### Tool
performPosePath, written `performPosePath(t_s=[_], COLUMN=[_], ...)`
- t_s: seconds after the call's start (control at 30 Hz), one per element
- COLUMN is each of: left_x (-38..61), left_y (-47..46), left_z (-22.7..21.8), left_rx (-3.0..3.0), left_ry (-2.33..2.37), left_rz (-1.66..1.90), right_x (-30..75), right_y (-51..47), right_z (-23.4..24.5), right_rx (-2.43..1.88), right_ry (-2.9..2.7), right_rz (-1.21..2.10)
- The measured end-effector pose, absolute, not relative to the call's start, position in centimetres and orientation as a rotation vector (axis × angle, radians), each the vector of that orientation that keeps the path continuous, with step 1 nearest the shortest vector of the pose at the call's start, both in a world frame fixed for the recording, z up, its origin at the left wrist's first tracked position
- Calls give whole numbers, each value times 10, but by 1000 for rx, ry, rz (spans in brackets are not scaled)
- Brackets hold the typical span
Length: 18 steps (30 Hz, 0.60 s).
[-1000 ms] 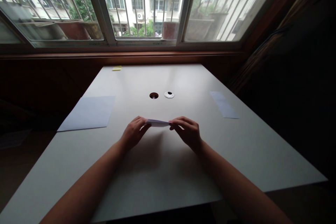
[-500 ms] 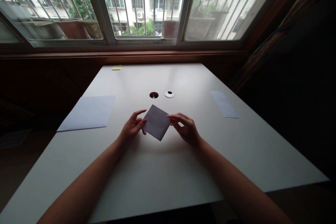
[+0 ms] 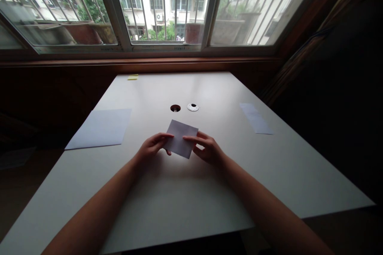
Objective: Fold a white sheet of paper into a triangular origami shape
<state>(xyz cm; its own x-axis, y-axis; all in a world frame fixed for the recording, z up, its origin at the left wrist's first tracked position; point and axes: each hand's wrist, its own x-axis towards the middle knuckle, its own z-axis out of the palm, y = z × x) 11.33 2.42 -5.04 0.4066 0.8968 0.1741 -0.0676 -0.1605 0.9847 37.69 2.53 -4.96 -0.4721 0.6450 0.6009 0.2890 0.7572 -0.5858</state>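
Note:
A small square of folded white paper [image 3: 181, 137] is held up a little above the white table [image 3: 185, 191], tilted so one corner points away from me. My left hand [image 3: 153, 147] pinches its left edge with thumb and fingers. My right hand [image 3: 206, 149] grips its right side, the forefinger lying across the face of the paper.
A white sheet [image 3: 100, 128] lies at the table's left edge and a narrow paper strip [image 3: 255, 118] at the right. A cable hole [image 3: 175, 108] and its round cap [image 3: 192, 107] sit in the middle. A yellow note [image 3: 133, 77] lies far back, under the window.
The paper, held flat and edge-on a second ago, has been raised to face me and turned. Both hands have moved closer together on it.

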Motion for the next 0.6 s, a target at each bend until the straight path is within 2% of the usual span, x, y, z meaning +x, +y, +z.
performPosePath(t_s=[0.23,0.6], left_x=[113,119], left_y=[22,25], left_z=[-42,-54], left_rx=[1586,1359], left_ry=[765,861], left_rz=[867,1033], right_x=[380,379], right_y=[27,22], right_z=[-55,-49], right_rx=[-699,-664], right_ry=[-2062,-1986], right_rz=[644,966])
